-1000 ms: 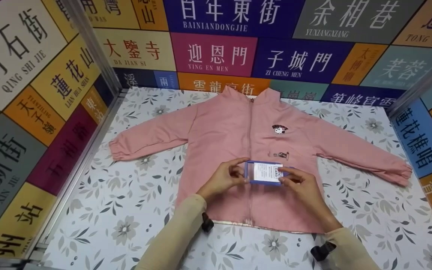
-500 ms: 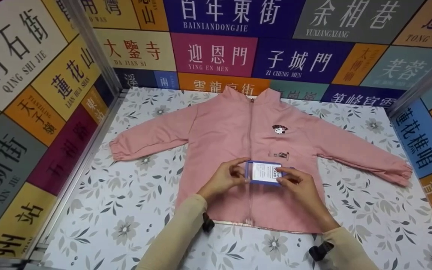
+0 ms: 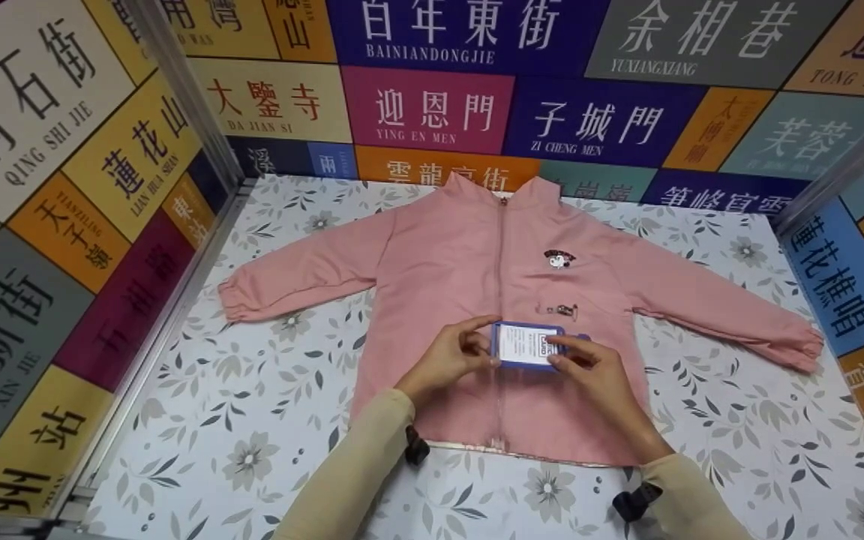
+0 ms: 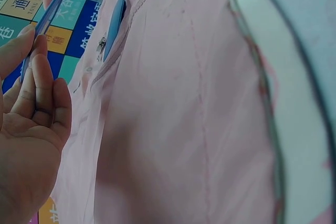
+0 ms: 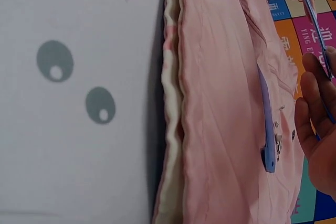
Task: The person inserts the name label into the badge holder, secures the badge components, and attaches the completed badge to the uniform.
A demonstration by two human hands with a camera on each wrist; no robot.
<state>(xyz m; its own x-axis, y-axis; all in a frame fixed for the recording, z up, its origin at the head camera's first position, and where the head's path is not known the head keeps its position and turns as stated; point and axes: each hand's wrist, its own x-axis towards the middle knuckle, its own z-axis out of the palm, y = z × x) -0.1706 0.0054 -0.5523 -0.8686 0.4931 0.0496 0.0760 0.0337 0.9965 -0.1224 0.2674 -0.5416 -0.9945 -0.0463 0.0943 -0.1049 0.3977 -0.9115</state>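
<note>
A blue-edged badge holder [image 3: 533,367] is held up over the front of a pink zip jacket [image 3: 432,285] in the head view. My left hand [image 3: 448,358] grips its left end between thumb and fingers. At the right end, my right hand [image 3: 598,373] pinches a white printed card [image 3: 523,344], which lies largely within the holder's frame. Both wrist views show the holder edge-on as a thin blue strip. Below it, a separate flat blue piece [image 5: 268,124] rests on the jacket, mostly hidden in the head view. A small metal clip [image 3: 565,310] sits nearby on the jacket.
The jacket lies spread with both sleeves out on a white floral tabletop [image 3: 252,465]. A dark cartoon patch [image 3: 559,259] marks its chest. Panels with colourful street-name signs [image 3: 432,109] stand at the back and both sides.
The white card has slid left within the blue holder, and my right hand has shifted slightly left with it. My left hand and the jacket stay in place.
</note>
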